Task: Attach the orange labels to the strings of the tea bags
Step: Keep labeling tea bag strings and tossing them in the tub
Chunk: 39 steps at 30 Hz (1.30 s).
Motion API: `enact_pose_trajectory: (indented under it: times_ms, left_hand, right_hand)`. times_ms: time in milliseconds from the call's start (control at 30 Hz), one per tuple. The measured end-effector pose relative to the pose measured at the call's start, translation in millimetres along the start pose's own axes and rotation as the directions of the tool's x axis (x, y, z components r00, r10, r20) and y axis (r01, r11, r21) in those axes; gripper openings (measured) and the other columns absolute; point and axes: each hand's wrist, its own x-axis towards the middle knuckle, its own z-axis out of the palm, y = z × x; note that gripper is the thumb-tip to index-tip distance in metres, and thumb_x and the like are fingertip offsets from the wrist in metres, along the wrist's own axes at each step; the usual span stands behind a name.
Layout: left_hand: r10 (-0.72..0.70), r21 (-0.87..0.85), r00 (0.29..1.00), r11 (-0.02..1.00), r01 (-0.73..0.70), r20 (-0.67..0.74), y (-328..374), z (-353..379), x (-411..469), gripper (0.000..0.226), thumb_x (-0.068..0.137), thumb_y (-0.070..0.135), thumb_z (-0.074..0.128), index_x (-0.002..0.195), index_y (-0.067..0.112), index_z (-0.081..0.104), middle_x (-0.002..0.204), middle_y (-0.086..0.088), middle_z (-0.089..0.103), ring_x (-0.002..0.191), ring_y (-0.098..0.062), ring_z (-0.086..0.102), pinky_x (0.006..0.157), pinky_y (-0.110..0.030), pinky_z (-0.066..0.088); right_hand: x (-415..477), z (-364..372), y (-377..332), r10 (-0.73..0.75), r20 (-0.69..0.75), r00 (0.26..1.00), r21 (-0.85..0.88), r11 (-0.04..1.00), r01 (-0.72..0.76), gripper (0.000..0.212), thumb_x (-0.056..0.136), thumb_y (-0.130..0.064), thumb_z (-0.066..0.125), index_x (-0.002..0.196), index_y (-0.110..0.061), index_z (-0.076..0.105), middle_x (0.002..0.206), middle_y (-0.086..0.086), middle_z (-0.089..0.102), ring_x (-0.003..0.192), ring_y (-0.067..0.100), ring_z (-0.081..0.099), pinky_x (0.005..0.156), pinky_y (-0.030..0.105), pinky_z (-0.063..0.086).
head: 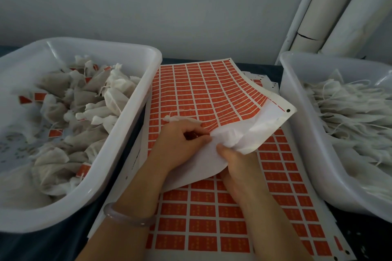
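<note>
1. Already a good share was done: the left tub [135, 99] held a heap of labelled tea bags [99, 95], orange tags showing among them.
2. Much was left, by my judgement. The right tub [297, 95] was piled with unlabelled bags [350, 108], their strings bare.
3. Between the tubs lay the top sheet [212, 91] of orange labels on a lower sheet [212, 212]; both looked nearly full.
4. The hands were close together at the top sheet's near edge. The right hand [239, 163] gripped the curled-back corner, thumb on the white backing, bending it up.
5. The left hand [180, 144], a bracelet [127, 216] on its wrist, had its fingers curled at the fold. A loose tea bag [174, 118] poked out beyond its knuckles and seemed held in it. Whether the fingertips also pinched a label could not be told.
6. The step in hand looked like freeing a label for that bag's string.
</note>
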Motion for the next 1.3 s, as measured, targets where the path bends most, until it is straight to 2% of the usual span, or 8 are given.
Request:
enact_pose_trajectory:
  times_ms: [300, 533, 700, 800, 933, 1100, 1200, 1300]
  left_hand:
    - [-0.118, -0.138, 0.963, 0.987, 0.086, -0.243, 2.0, 2.8, 0.2, 0.009, 0.091, 0.027, 0.058, 0.084, 0.026, 0.062, 0.086, 0.019, 0.061, 0.078, 0.004, 0.057, 0.068, -0.007, 0.04]
    - [-0.281, -0.515, 0.936, 0.846, 0.137, -0.212, 10.1, -2.7, 2.7, 0.012, 0.095, 0.027, 0.054, 0.086, 0.021, 0.061, 0.082, 0.007, 0.067, 0.067, -0.01, 0.066, 0.06, -0.024, 0.056]
    - [-0.026, -0.617, 0.994, 0.786, -0.045, -0.106, 13.6, -8.5, -3.6, 0.017, 0.079, 0.033, 0.065, 0.086, 0.017, 0.064, 0.074, -0.008, 0.064, 0.058, -0.019, 0.054, 0.053, -0.023, 0.048]
    - [-0.033, -0.582, 0.99, 0.811, -0.055, -0.14, 12.2, -12.2, -2.1, 0.013, 0.08, 0.019, 0.069, 0.09, 0.017, 0.061, 0.083, -0.013, 0.067, 0.072, -0.036, 0.064, 0.06, -0.034, 0.054]
    - [-0.063, -0.525, 0.988, 0.851, -0.023, -0.144, 10.7, -16.5, -1.1, 0.026, 0.073, 0.025, 0.075, 0.092, 0.018, 0.06, 0.08, -0.006, 0.068, 0.075, -0.033, 0.065, 0.062, -0.037, 0.057]
    - [-0.211, -0.255, 0.9, 0.96, 0.117, -0.38, -4.4, -12.9, 7.7, 0.024, 0.085, 0.043, 0.063, 0.104, 0.03, 0.059, 0.102, 0.016, 0.064, 0.091, -0.005, 0.063, 0.066, -0.01, 0.046]
    - [-0.291, -0.025, 0.854, 0.95, 0.311, -0.431, -12.7, -5.8, 12.4, 0.048, 0.087, 0.057, 0.051, 0.127, 0.031, 0.047, 0.127, 0.006, 0.055, 0.112, -0.015, 0.057, 0.086, -0.03, 0.047]
    - [-0.297, -0.014, 0.854, 0.947, 0.322, -0.428, -13.9, -4.5, 14.4, 0.047, 0.087, 0.052, 0.056, 0.127, 0.031, 0.044, 0.124, 0.006, 0.057, 0.103, -0.014, 0.058, 0.081, -0.027, 0.043]
  right_hand:
    - [-10.5, -5.6, -12.2, 0.052, 0.108, 0.993, 0.083, 0.995, -0.061, 0.032, 0.086, -0.025, 0.065, 0.117, -0.026, 0.058, 0.101, 0.003, 0.072, 0.095, 0.023, 0.069, 0.077, 0.041, 0.058]
    - [-65.1, -23.2, -45.1, 0.31, 0.469, 0.827, -0.376, 0.917, -0.13, 0.059, 0.069, -0.069, 0.061, 0.077, -0.012, 0.074, 0.075, 0.017, 0.071, 0.06, 0.025, 0.068, 0.049, 0.027, 0.053]
    - [-29.5, 0.1, -56.0, -0.001, 0.127, 0.992, -0.427, 0.903, 0.055, 0.049, 0.08, -0.066, 0.043, 0.094, -0.025, 0.066, 0.085, 0.001, 0.071, 0.067, 0.013, 0.07, 0.052, 0.022, 0.052]
    - [-2.6, 9.2, -56.6, 0.233, 0.236, 0.943, -0.317, 0.936, -0.152, 0.04, 0.091, -0.051, 0.051, 0.103, -0.017, 0.069, 0.086, 0.003, 0.073, 0.07, 0.014, 0.07, 0.053, 0.026, 0.052]
    - [16.0, -0.8, -53.7, 0.227, 0.348, 0.91, -0.097, 0.974, -0.206, 0.012, 0.077, -0.011, 0.07, 0.086, -0.007, 0.076, 0.069, 0.005, 0.064, 0.059, 0.011, 0.062, 0.048, 0.021, 0.05]
    - [26.3, -7.3, -42.1, 0.175, 0.226, 0.958, 0.099, 0.975, -0.201, 0.012, 0.085, -0.003, 0.061, 0.079, -0.007, 0.071, 0.067, 0.006, 0.066, 0.057, 0.013, 0.064, 0.05, 0.024, 0.052]
    - [28.1, -9.2, -39.0, 0.166, 0.143, 0.976, 0.159, 0.969, -0.188, 0.011, 0.086, -0.005, 0.06, 0.079, -0.008, 0.067, 0.064, 0.004, 0.065, 0.056, 0.013, 0.064, 0.051, 0.025, 0.053]
    - [28.5, -10.4, -37.3, 0.104, 0.095, 0.99, 0.148, 0.982, -0.117, 0.013, 0.088, -0.011, 0.061, 0.078, -0.011, 0.067, 0.066, 0.004, 0.067, 0.058, 0.013, 0.066, 0.052, 0.026, 0.053]
